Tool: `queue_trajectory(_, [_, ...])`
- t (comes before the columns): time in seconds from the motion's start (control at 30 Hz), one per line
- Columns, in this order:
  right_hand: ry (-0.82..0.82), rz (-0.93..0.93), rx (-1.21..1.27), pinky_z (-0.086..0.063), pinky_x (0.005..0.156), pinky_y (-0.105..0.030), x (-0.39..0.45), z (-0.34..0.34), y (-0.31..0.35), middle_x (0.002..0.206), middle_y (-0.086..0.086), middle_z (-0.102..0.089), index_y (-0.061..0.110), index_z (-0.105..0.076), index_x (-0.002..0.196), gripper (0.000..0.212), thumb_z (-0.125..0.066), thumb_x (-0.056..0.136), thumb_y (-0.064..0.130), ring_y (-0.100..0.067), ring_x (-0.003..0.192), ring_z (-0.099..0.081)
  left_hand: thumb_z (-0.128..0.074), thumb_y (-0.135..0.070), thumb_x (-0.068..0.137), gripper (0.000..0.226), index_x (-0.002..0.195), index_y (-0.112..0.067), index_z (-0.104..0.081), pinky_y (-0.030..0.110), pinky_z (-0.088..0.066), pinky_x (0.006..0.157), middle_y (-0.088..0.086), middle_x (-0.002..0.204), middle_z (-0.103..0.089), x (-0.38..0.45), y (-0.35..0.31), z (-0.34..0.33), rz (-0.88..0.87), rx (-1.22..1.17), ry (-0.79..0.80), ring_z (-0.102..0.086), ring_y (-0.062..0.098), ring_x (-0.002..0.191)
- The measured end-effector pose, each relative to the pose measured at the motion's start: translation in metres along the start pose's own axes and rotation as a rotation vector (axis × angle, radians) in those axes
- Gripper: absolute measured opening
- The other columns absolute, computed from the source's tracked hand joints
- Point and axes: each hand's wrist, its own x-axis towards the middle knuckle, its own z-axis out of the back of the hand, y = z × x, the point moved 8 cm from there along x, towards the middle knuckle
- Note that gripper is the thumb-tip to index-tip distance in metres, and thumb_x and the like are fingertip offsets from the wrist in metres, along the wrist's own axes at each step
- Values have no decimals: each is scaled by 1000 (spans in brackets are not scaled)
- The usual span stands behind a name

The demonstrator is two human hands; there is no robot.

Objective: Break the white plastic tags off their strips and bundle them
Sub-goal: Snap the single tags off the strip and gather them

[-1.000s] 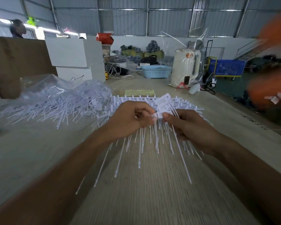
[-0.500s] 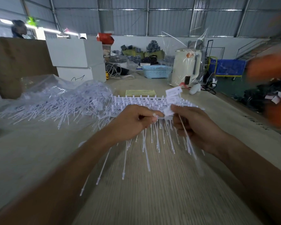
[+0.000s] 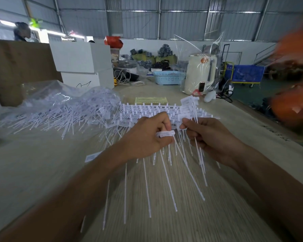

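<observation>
Strips of white plastic tags point(image 3: 147, 110) lie stacked on the table ahead of me, their thin tails pointing toward me. My left hand point(image 3: 147, 137) grips a strip of tags point(image 3: 165, 134), with long tails hanging below its fingers. My right hand point(image 3: 210, 137) holds a bunch of loose tags point(image 3: 189, 105) upright; their flat heads stick up above the thumb and their tails trail down past the palm. The two hands sit close together, a small gap between them.
A big heap of loose white tags point(image 3: 59, 110) on clear plastic covers the table's left. Behind stand white boxes point(image 3: 84, 63), a blue basket point(image 3: 168, 77), a wrapped cream kettle point(image 3: 199, 74) and a yellow paper point(image 3: 150, 100). A blurred orange shape point(image 3: 294, 105) is at right.
My right hand has lifted its bunch of tags up and to the right, away from the left hand. My left hand has kept its grip and dropped slightly.
</observation>
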Motion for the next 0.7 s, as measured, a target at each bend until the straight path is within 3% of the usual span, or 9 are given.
queue_trajectory(0.17, [74,10,17,-32,47,-18,0,-4,3,64,3,-51,16,-76,82,35,-53,102,31,-8,54,-36,-71,-12,87,12,92,-18,-62,29,-53,69,-3,85,-68,-1,-15,18,-1,-22,-11,-64,11,78])
queue_trajectory(0.23, [70,5,-15,-37,51,-19,-1,-4,2,68,2,-59,19,-76,80,38,-50,104,33,-8,57,-46,-70,-13,88,10,92,-16,-62,26,-54,74,-6,89,-67,1,-20,47,7,-33,-195,-64,7,84])
queue_trajectory(0.33, [49,-8,11,-46,56,-24,-2,-4,2,76,-4,-67,20,-71,73,43,-46,105,35,-11,63,-58,-67,-13,93,7,98,-10,-62,18,-51,68,-10,89,-65,-11,-31,94,-43,13,-617,-64,9,81])
queue_trajectory(0.4, [34,-33,111,-50,51,-28,-1,-3,0,79,-9,-69,17,-66,76,40,-46,105,36,-16,60,-62,-65,-6,93,10,100,1,-65,21,-50,64,0,89,-65,-26,-49,107,-195,172,-839,-62,15,79])
queue_trajectory(0.47, [35,-49,171,-43,44,-25,0,-2,-2,72,-9,-63,16,-63,81,36,-47,105,37,-18,50,-54,-65,1,92,11,99,9,-67,24,-50,67,18,91,-66,-37,-68,102,-383,394,-929,-62,22,82])
queue_trajectory(0.53, [37,-48,146,-31,40,-21,2,0,-4,63,-4,-51,15,-63,87,33,-47,105,39,-14,45,-36,-66,1,92,12,99,10,-70,25,-51,76,23,95,-67,-39,-80,95,-533,538,-938,-63,31,86])
queue_trajectory(0.6, [27,-38,119,-23,39,-19,3,3,-5,59,2,-37,15,-65,92,33,-50,103,42,-10,45,-25,-68,-3,92,14,102,7,-71,28,-52,82,22,99,-67,-31,-80,82,-572,583,-851,-64,32,89])
queue_trajectory(0.7, [72,-2,148,-21,38,-19,0,-3,2,61,5,-22,12,-69,97,43,-60,90,54,-10,47,-18,-72,-12,89,28,115,-3,-70,43,-55,82,15,108,-67,-10,-55,46,-372,468,-459,-62,28,97])
